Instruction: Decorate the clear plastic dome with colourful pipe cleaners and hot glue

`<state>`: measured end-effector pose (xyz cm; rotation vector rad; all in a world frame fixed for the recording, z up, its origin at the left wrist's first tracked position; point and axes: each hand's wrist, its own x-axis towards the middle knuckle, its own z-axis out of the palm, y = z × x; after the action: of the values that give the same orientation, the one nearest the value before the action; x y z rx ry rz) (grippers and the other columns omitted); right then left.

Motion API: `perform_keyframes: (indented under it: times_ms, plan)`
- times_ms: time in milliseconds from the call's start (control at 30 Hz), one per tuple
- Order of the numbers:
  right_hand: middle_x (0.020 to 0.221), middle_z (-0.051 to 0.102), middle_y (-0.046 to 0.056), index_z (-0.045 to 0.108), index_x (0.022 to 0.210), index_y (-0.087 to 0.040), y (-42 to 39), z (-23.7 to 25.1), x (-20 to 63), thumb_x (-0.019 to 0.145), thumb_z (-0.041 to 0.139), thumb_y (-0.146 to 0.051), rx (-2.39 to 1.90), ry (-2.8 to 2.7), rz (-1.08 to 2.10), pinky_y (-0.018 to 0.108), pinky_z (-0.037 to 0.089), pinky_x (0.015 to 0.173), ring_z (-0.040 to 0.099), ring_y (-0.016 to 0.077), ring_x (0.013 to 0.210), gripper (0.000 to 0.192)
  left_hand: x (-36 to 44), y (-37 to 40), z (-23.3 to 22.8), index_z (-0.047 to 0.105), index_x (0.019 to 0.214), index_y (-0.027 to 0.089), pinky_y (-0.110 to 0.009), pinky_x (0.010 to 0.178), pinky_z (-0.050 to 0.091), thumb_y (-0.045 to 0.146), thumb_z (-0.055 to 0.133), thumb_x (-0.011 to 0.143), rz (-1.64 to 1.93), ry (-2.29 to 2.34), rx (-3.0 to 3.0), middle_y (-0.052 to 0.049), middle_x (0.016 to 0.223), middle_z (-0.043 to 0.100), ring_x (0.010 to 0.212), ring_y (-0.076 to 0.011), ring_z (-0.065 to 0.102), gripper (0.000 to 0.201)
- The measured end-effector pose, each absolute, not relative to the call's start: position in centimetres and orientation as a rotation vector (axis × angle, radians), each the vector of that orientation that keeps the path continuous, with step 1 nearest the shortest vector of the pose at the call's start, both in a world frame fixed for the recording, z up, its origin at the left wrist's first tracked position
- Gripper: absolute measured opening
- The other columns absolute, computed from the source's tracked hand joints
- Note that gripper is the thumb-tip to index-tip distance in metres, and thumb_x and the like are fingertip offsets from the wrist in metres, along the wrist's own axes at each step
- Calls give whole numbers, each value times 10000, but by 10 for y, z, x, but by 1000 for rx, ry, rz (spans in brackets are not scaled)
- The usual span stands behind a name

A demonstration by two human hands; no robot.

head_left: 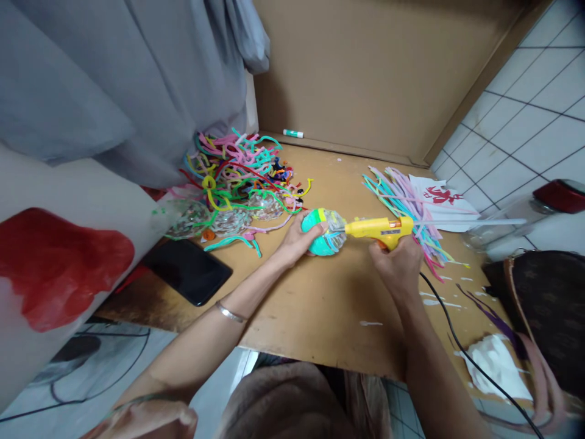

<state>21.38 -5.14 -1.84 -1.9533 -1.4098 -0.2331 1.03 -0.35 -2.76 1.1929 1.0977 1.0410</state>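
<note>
My left hand (pixel 301 239) is closed around a clear plastic ball (pixel 335 221) partly covered with turquoise and yellow-green pipe cleaners. Gripped in my right hand (pixel 398 263) is a yellow hot glue gun (pixel 379 228), with a long translucent glue stick (pixel 470 222) sticking out of its back. The gun's nozzle points left and meets the right side of the ball, though I cannot tell whether glue is coming out. From the gun a black cord (pixel 450 326) runs down to the lower right.
Loose pipe cleaners (pixel 228 164) and several clear balls (pixel 267 206) are heaped at the left. A black phone (pixel 187 271) lies before them. More pipe cleaners (pixel 402 195), a clear jar (pixel 503 222), a brown bag (pixel 543 305) and white tissue (pixel 496 366) are on the right. A glue stick tube (pixel 293 133) lies behind.
</note>
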Motion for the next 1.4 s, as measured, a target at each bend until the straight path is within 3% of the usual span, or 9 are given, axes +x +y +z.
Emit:
perform_keyframes:
  times_ms: [200, 467, 567, 667, 733, 800, 1000, 1133, 1400]
  plan:
    - [847, 689, 160, 617, 961, -131, -50, -10, 242, 703, 592, -518, -2127, -1302, -22, 371, 444, 661, 628, 315, 805, 465, 11, -5, -24, 454, 1308, 189, -194, 462, 477, 513, 646, 735, 1019, 1138, 1173, -109, 1133, 622, 708, -142, 614, 686]
    - [938, 717, 209, 676, 1027, -82, -64, -21, 253, 795, 562, -548, -2552, -1341, 14, 359, 456, 690, 671, 335, 901, 534, 12, -4, -27, 425, 1344, 202, -195, 451, 483, 507, 651, 742, 1020, 1150, 1173, -121, 1186, 606, 740, -154, 629, 712]
    - [961, 713, 208, 668, 1075, -79, -68, -26, 251, 827, 539, -539, -2639, -1425, -28, 366, 456, 700, 675, 328, 904, 539, 12, -3, -30, 440, 1323, 212, -199, 444, 483, 515, 649, 739, 1028, 1123, 1167, -101, 1120, 627, 719, -154, 626, 690]
    - [947, 702, 237, 681, 999, -47, -73, -27, 249, 832, 547, -519, -2705, -1466, -254, 394, 435, 719, 660, 354, 897, 518, 12, -4, -28, 470, 1283, 214, -190, 445, 476, 515, 655, 730, 1035, 1122, 1166, -84, 1073, 641, 709, -151, 628, 656]
    - [947, 689, 248, 672, 985, -39, -75, -26, 248, 836, 555, -507, -2547, -1525, -562, 413, 411, 727, 640, 370, 904, 504, 12, -4, -26, 479, 1274, 210, -187, 437, 469, 513, 657, 727, 1024, 1120, 1178, -86, 1085, 640, 709, -151, 630, 650]
    - [913, 691, 200, 663, 989, -81, -75, -26, 244, 879, 526, -431, -2267, -1554, -765, 392, 385, 720, 628, 323, 863, 391, 12, -3, -26, 475, 1284, 209, -181, 426, 459, 510, 659, 726, 1008, 1129, 1188, -94, 1122, 634, 715, -153, 631, 661]
    - [819, 687, 30, 627, 929, -202, -72, -20, 200, 944, 498, -207, -1302, -1938, -746, 310, 345, 781, 590, 172, 801, 130, 11, 1, -36, 513, 1273, 205, -220, 601, 535, 507, 700, 712, 1031, 1167, 1276, -81, 1114, 653, 834, -170, 647, 664]
    - [794, 665, 10, 631, 894, -209, -74, -9, 169, 937, 513, -175, -1225, -2012, -677, 322, 308, 793, 553, 155, 760, 130, 10, -1, -32, 551, 1204, 188, -273, 719, 541, 522, 695, 710, 985, 1215, 1344, -57, 986, 680, 864, -188, 646, 613]
    - [704, 621, 9, 629, 843, -185, -68, -7, 165, 934, 519, -151, -1222, -2078, -776, 335, 292, 754, 517, 160, 706, 146, 12, -8, -22, 551, 1198, 187, -310, 765, 527, 504, 672, 712, 955, 1305, 1431, -63, 1024, 676, 901, -204, 631, 593]
